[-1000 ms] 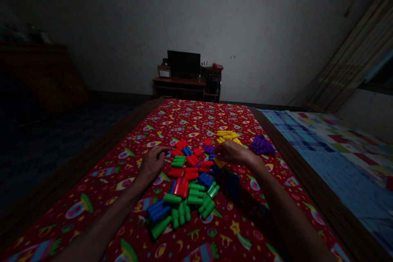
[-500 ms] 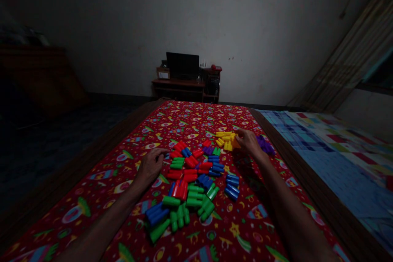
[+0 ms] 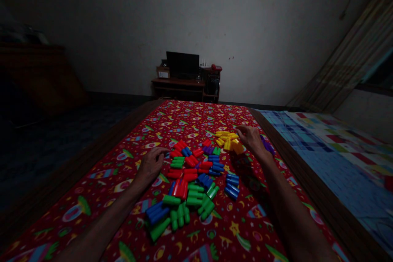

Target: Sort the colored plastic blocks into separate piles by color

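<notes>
My left hand (image 3: 150, 164) rests on the red printed cloth, its fingers loosely extended toward the red toy blocks (image 3: 181, 146) and holding nothing. On the right, my right hand (image 3: 250, 138) hovers just beside a cluster of yellow toy blocks (image 3: 227, 136), its fingers apart and nothing visible in them. Purple blocks (image 3: 267, 145) lie partly hidden behind that hand. Between my arms spreads a mixed pile with green blocks (image 3: 195, 195), dark blue blocks (image 3: 232, 191) and more red ones, each shaped like joined tubes.
The red patterned cloth (image 3: 196, 120) covers a long table with brown edges. A monitor (image 3: 183, 64) stands on a small desk (image 3: 178, 83) by the far wall. Blue and checkered bedding (image 3: 325, 163) lies to the right, and a wooden cabinet (image 3: 37, 73) is at far left.
My right hand has drawn back a little to the right from the yellow blocks, uncovering more of them and covering more of the purple ones. My left hand stays put.
</notes>
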